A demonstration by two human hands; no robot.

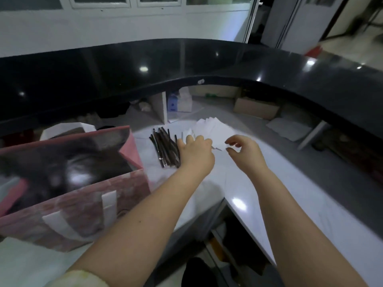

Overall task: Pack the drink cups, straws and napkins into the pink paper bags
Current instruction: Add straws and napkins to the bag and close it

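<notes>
A pink paper bag (pixel 132 150) with white handles stands open at the left of the white counter, with dark drink cups blurred inside it. A bundle of dark wrapped straws (pixel 163 148) lies just right of the bag. White napkins (pixel 213 129) are spread out behind the straws. My left hand (pixel 194 150) reaches over the right edge of the straws, fingers down at the napkins' near edge; I cannot tell whether it grips anything. My right hand (pixel 244 150) hovers to the right of it with fingers curled apart and nothing in it.
A raised curved black counter top (pixel 186 61) runs behind the work surface. Under it sit a tissue box (pixel 182 100), a cardboard box (pixel 255 108) and loose white paper (pixel 288 127). The white counter's front edge (pixel 226 201) cuts inward near my arms.
</notes>
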